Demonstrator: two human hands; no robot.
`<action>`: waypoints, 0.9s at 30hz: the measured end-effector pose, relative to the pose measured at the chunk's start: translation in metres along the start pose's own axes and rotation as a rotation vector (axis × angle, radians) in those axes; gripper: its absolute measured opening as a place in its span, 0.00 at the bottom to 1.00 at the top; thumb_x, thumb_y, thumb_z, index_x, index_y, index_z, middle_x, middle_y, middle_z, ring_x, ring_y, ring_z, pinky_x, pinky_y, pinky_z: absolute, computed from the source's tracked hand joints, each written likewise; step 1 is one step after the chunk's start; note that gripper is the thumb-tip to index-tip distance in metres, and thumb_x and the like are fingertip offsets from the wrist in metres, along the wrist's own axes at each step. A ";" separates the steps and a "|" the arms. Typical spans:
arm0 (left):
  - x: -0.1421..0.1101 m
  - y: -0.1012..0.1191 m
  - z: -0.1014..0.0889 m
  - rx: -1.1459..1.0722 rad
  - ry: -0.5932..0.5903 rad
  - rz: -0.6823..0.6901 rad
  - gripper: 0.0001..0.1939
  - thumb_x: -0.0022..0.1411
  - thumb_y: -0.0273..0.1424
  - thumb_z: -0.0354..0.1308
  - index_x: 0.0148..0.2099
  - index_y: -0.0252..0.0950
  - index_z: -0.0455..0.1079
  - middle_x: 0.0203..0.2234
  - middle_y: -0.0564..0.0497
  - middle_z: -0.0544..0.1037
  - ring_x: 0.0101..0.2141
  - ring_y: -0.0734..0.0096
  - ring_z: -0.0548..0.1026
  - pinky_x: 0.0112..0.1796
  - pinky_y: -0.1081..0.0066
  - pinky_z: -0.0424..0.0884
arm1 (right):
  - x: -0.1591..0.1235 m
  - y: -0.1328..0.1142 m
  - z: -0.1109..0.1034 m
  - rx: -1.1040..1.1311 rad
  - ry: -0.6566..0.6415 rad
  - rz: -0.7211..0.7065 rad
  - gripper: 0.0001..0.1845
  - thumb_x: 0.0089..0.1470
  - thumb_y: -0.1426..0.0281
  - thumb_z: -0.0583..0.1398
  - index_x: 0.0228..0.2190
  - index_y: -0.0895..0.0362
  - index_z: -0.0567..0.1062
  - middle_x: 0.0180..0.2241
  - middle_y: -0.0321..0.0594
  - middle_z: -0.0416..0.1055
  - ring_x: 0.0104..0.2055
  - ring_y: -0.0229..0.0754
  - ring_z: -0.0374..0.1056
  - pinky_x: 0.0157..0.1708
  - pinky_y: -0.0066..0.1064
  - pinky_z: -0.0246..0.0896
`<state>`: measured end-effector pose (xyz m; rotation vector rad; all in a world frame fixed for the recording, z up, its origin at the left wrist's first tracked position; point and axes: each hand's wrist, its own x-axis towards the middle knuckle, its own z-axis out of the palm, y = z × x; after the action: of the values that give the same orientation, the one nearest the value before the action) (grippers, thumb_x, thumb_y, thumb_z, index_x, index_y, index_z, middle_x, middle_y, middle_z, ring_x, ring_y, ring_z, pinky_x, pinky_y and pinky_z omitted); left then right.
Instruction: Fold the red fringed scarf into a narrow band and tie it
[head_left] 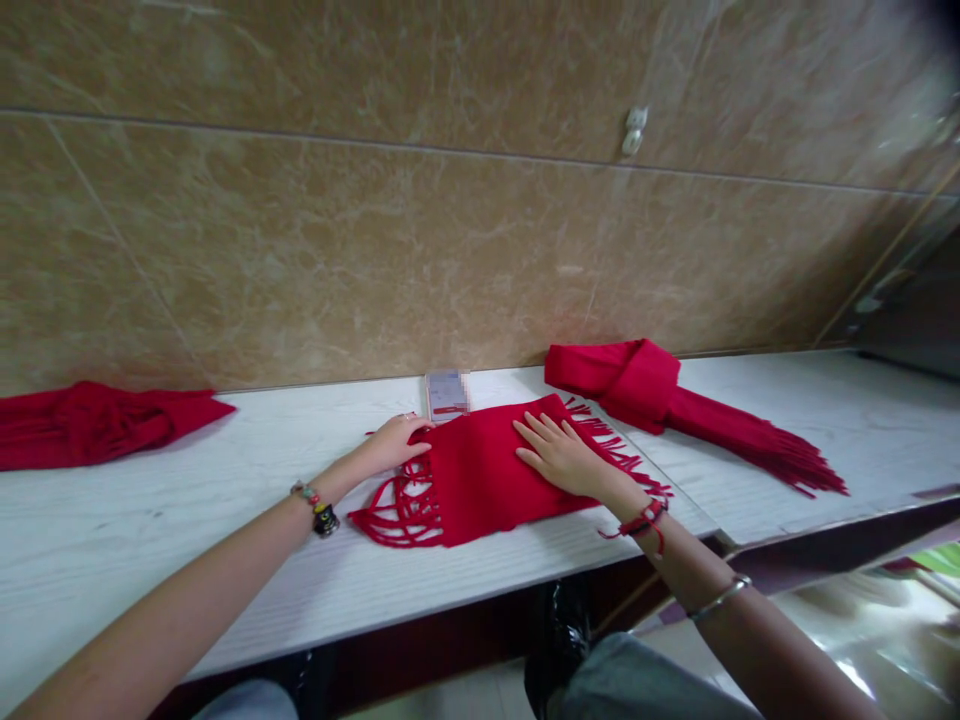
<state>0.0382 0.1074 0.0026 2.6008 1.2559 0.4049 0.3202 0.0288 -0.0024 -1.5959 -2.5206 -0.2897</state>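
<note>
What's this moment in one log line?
flat red fringed fabric scarf: on white wood-grain tabletop | left hand: at left end | right hand: on top

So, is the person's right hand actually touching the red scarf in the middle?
Touching. The head camera's view shows the right hand laid flat, fingers spread, on top of the middle red scarf.

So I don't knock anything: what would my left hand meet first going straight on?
Probably the red scarf under your right hand; your left hand touches its edge. The phone lies near that line; depth is unclear.
</note>
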 end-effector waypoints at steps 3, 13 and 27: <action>0.000 0.002 -0.001 -0.011 -0.002 -0.026 0.17 0.54 0.30 0.54 0.47 0.34 0.69 0.42 0.47 0.75 0.40 0.65 0.71 0.42 0.72 0.64 | 0.001 -0.011 -0.012 0.034 0.119 0.012 0.23 0.58 0.64 0.51 0.53 0.61 0.62 0.56 0.54 0.57 0.60 0.54 0.47 0.53 0.56 0.47; 0.012 -0.011 -0.008 -0.046 -0.049 -0.063 0.11 0.53 0.34 0.52 0.34 0.35 0.73 0.30 0.49 0.78 0.30 0.68 0.72 0.32 0.74 0.63 | -0.011 -0.106 -0.035 0.061 0.055 -0.614 0.07 0.53 0.76 0.55 0.37 0.62 0.70 0.33 0.43 0.71 0.38 0.42 0.66 0.39 0.33 0.61; 0.010 -0.003 -0.015 -0.417 -0.018 -0.137 0.12 0.51 0.38 0.52 0.31 0.33 0.66 0.19 0.55 0.70 0.21 0.74 0.65 0.23 0.76 0.59 | -0.010 -0.116 -0.018 -0.070 0.258 -0.563 0.10 0.58 0.75 0.51 0.42 0.59 0.65 0.29 0.39 0.67 0.31 0.40 0.63 0.27 0.31 0.56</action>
<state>0.0365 0.1183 0.0169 2.1532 1.1864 0.5501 0.2193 -0.0326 0.0028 -0.7647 -2.7106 -0.6040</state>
